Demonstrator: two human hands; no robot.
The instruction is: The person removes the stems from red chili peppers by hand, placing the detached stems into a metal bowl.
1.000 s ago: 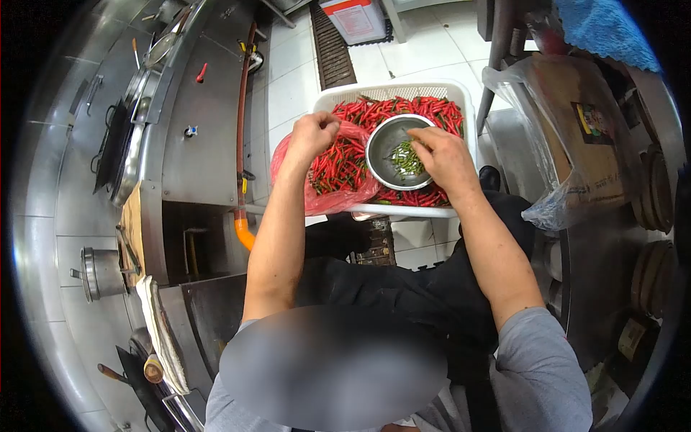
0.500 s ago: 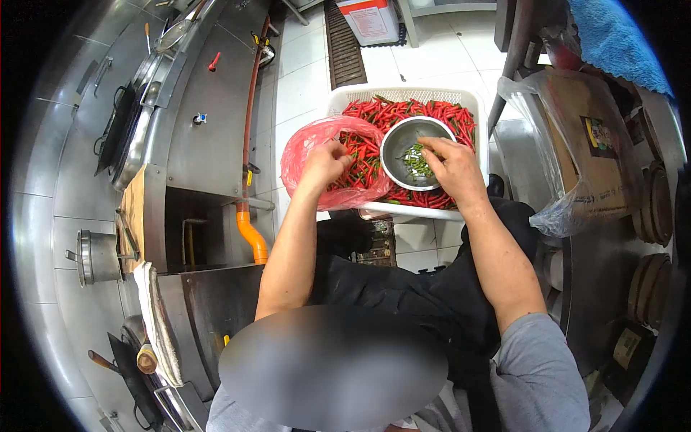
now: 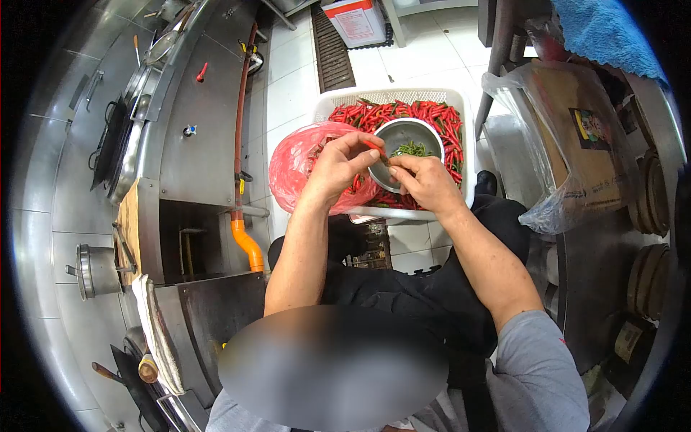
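Observation:
Over the near-left rim of a metal bowl (image 3: 389,137), my two hands meet. My left hand (image 3: 338,167) is closed on a red chili pepper (image 3: 373,146), held between thumb and fingertips. At the chili's lower end, my right hand (image 3: 429,184) is pinched on what looks like its stem. Green stems (image 3: 412,149) lie inside the bowl. The bowl rests on many red chilies (image 3: 425,110) in a white plastic basket (image 3: 468,129). A pink plastic bag (image 3: 289,169) spreads over the basket's left side, partly behind my left forearm.
At the left is a steel counter (image 3: 198,101) with an orange pipe (image 3: 245,245) below. On the right, a cardboard box (image 3: 576,137) sits in clear plastic near a blue towel (image 3: 612,36). A white container (image 3: 356,25) stands on the tiled floor beyond the basket.
My left hand has moved right and up from the pink bag, now with a red chili. My right hand has come out of the bowl to the left and meets it.

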